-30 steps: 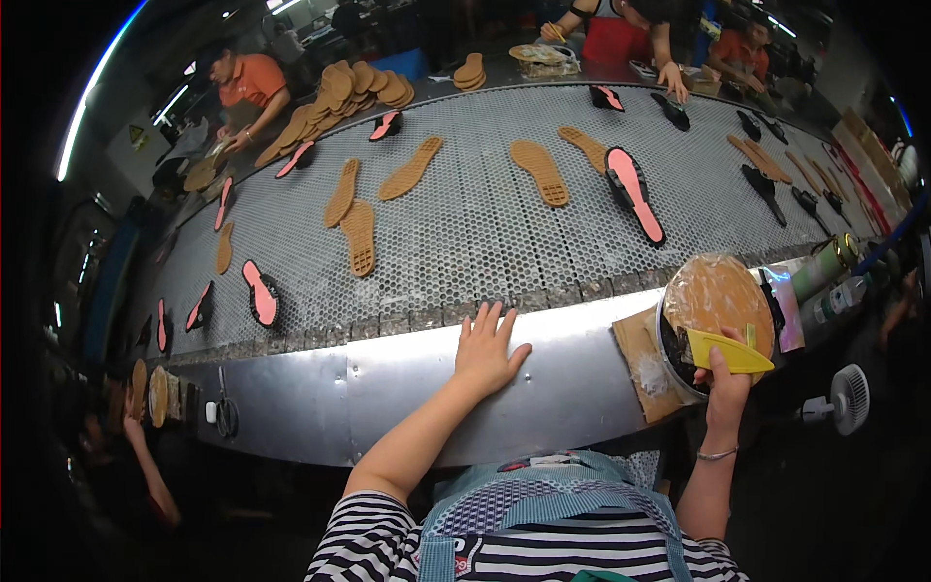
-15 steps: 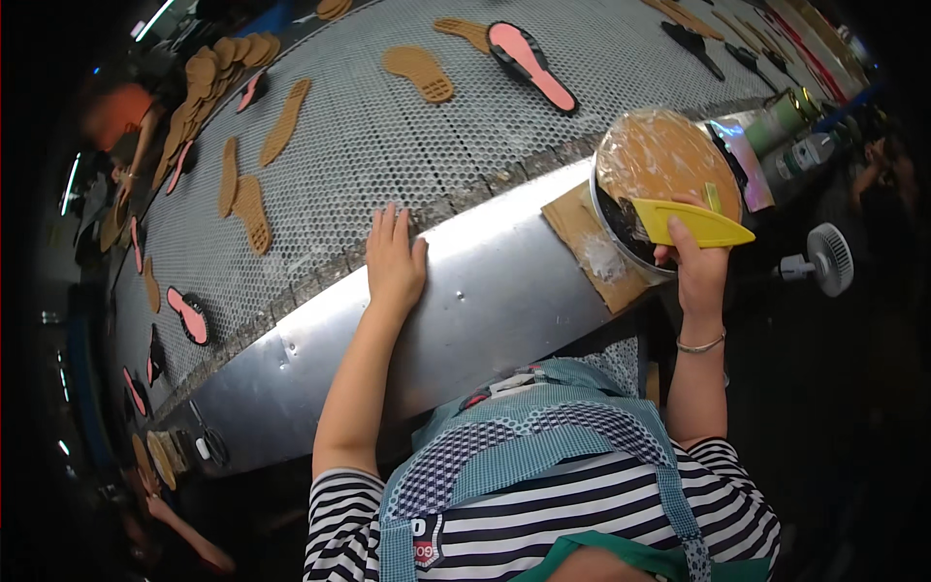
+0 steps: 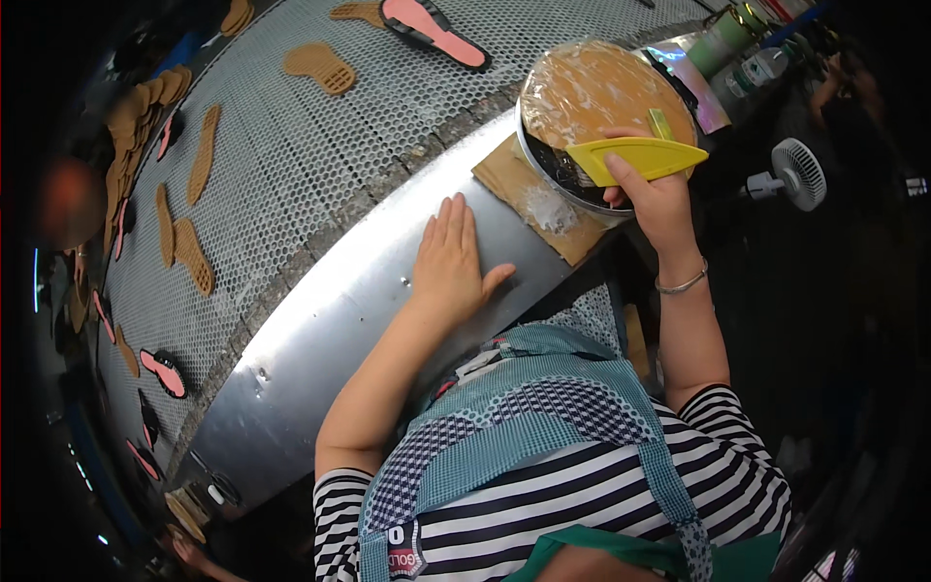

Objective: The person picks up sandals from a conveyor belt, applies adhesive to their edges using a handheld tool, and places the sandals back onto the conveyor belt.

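Observation:
My right hand (image 3: 659,199) grips a yellow-handled brush (image 3: 664,155) over a round metal pot (image 3: 545,160). The brush's dark bristles point down at the uncovered dark part of the pot. A tan round cover (image 3: 606,92) wrapped in clear plastic lies over most of the pot. Flat on the shiny metal ledge (image 3: 335,335) rests my left hand (image 3: 451,257), empty, fingers stretched out and thumb spread. Beneath the pot, a piece of brown cardboard (image 3: 504,175) carries a whitish crumpled patch.
Beyond the ledge runs a grey mesh conveyor (image 3: 281,165) with tan shoe soles (image 3: 320,68) and pink-and-black shoe uppers (image 3: 436,34). A small white fan (image 3: 800,175) and a plastic bottle (image 3: 758,70) stand at right. Scissors (image 3: 221,485) lie at the ledge's left end. Other people work at left.
My left hand has left the conveyor's edge and moved nearer to me along the ledge, its thumb now spread. The view has shifted; my right hand still holds the brush over the pot.

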Demonstrator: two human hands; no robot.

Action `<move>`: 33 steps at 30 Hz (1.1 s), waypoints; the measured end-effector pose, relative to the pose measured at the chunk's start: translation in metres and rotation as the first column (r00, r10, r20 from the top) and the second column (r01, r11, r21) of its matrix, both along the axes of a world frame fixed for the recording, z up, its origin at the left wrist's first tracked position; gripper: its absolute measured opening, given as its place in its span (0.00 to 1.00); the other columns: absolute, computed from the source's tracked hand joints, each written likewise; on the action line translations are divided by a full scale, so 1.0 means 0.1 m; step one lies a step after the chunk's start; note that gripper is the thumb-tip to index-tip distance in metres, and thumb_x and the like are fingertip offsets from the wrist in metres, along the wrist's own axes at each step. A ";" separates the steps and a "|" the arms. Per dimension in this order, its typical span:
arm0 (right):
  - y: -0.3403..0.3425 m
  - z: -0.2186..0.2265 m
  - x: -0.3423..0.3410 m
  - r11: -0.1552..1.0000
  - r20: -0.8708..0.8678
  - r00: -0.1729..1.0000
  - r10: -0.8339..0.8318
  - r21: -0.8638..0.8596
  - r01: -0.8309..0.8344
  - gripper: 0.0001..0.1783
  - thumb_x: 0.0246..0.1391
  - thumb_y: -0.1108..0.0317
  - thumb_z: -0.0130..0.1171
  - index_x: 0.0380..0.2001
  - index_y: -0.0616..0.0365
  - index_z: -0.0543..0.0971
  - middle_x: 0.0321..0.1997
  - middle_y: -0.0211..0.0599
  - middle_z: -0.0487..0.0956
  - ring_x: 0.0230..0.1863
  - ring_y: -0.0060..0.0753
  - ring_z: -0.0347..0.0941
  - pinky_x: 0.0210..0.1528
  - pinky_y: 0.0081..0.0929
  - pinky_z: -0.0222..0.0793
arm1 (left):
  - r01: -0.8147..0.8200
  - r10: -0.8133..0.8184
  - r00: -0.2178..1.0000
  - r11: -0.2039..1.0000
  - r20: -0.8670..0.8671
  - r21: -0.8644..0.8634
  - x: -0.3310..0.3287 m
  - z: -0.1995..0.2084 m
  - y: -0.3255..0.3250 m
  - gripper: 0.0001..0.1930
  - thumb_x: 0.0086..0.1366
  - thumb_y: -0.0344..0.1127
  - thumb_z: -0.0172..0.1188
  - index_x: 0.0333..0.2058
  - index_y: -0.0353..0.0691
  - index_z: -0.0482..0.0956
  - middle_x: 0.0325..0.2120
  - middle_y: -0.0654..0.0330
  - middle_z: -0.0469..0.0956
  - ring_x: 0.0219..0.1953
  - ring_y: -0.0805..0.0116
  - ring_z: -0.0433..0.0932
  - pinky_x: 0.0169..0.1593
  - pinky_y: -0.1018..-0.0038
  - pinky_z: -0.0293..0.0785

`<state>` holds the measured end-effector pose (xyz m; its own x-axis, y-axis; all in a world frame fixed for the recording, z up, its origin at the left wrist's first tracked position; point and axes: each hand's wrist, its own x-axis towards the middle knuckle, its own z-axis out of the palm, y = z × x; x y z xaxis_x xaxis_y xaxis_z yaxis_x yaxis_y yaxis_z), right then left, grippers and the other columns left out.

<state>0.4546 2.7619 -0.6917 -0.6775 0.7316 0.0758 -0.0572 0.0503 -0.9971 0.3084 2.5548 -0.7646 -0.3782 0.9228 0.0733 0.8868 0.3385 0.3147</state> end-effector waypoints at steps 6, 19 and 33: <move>0.16 -0.07 0.03 1.000 0.014 1.000 -0.008 -0.002 0.008 0.13 0.55 0.71 0.57 0.44 0.61 0.76 0.29 0.28 0.77 0.21 0.13 0.70 0.23 0.09 0.66 | 0.528 -0.515 0.831 0.849 0.210 -0.007 0.20 0.00 -0.17 0.30 0.59 0.42 0.57 0.57 0.34 0.63 0.62 0.54 0.58 0.65 0.52 0.53 0.66 0.56 0.50; 0.27 -0.03 0.11 1.000 -0.001 1.000 0.011 0.028 -0.011 0.12 0.55 0.69 0.58 0.43 0.59 0.76 0.30 0.27 0.77 0.21 0.12 0.70 0.23 0.10 0.66 | 0.469 -0.462 0.873 0.883 0.156 -0.008 0.32 0.05 0.02 0.31 0.56 0.42 0.59 0.57 0.39 0.64 0.62 0.57 0.60 0.64 0.53 0.55 0.63 0.55 0.53; 0.51 0.03 0.13 0.996 0.055 0.998 -0.039 0.081 0.034 0.10 0.54 0.71 0.58 0.39 0.62 0.76 0.27 0.28 0.77 0.20 0.14 0.70 0.22 0.12 0.65 | 0.268 -0.274 0.961 0.958 -0.049 -0.097 0.23 0.14 0.21 0.40 0.54 0.59 0.55 0.60 0.39 0.61 0.63 0.59 0.58 0.64 0.54 0.54 0.63 0.54 0.50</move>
